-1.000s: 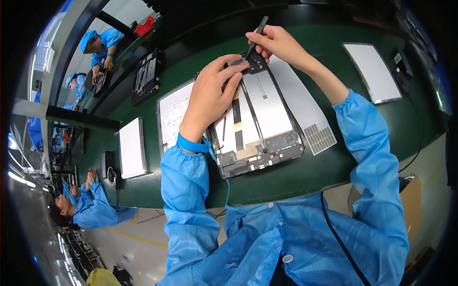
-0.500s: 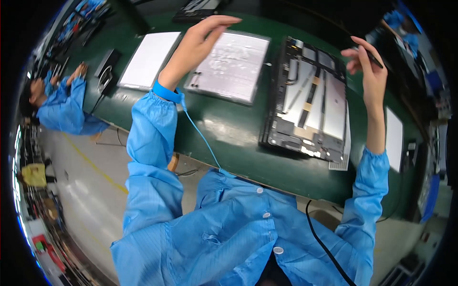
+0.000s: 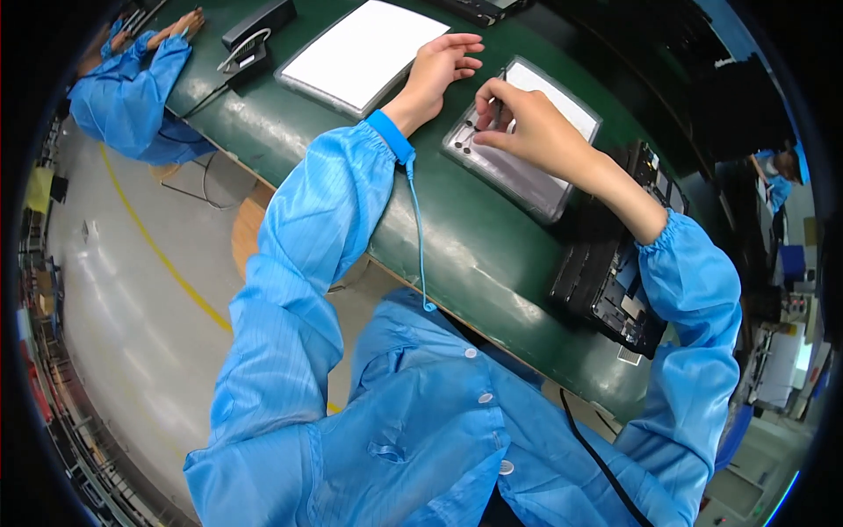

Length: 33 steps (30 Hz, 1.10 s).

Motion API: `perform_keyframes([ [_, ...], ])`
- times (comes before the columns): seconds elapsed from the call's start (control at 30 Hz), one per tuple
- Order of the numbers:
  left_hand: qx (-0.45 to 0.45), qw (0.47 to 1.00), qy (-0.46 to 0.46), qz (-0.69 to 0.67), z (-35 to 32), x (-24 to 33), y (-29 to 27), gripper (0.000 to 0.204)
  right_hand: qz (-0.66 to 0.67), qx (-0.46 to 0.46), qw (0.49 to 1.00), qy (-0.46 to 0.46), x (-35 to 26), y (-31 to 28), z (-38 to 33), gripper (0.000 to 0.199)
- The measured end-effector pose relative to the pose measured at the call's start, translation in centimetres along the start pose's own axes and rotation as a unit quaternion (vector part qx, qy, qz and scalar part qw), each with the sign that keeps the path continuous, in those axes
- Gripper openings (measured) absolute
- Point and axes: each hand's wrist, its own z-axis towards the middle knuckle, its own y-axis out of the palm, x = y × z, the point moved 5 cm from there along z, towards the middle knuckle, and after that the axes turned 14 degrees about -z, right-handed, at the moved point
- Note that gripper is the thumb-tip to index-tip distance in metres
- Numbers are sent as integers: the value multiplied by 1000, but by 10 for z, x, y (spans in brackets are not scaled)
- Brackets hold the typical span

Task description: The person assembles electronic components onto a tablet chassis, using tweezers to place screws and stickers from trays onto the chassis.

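My right hand [image 3: 544, 132] is bent over a shallow clear tray [image 3: 549, 206] with a white sheet. Its thumb and fingers close around a slim dark tool [image 3: 499, 112], mostly hidden by the fingers. Several small black pieces [image 3: 465, 145] lie on the tray just left of the fingertips. My left hand [image 3: 435, 75] hovers beside the tray's far left corner, fingers apart and holding nothing. A blue wrist strap [image 3: 391, 136] with a coiled cord circles that wrist. Below my right forearm lies an opened laptop chassis [image 3: 623, 316] with its insides exposed, partly covered by my sleeve.
Another tray with a white sheet [image 3: 369, 53] lies to the left on the green table [image 3: 474, 272]. Beyond it sits a black box-shaped device [image 3: 250, 57] with a light cable. A co-worker in blue [image 3: 132, 110] sits at far left. Dark equipment stands at the back.
My right hand has swung left from beyond the laptop to the tray, carrying the dark tool. My view has turned, shifting the laptop to the lower right. My left hand stays raised and open.
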Motion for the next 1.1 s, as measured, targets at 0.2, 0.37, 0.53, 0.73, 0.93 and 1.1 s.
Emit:
perform_keyframes([
  [0.2, -28, 999, 17, -10, 22, -24, -12, 33, 13, 4, 997, 72, 2, 13, 10, 31],
  [0.37, -23, 999, 23, 17, 9, -7, 2, 33, 107, 9, 989, 101, 18, 11, 3, 29],
  [0.53, -151, 970, 102, 162, -13, 14, 20, 23, 248, 42, 957, 145, 39, -32, -8, 33],
  [0.73, -269, 910, 116, 293, -32, 14, 49, 20, 266, 110, 942, 171, 64, -49, -21, 27],
  [0.93, -267, 887, 204, 318, -40, 20, 54, 15, 269, 85, 947, 154, 70, -40, -23, 25],
  [1.1, -290, 852, 253, 354, -46, 22, 64, 14, 306, 98, 931, 173, 76, -37, -25, 27],
])
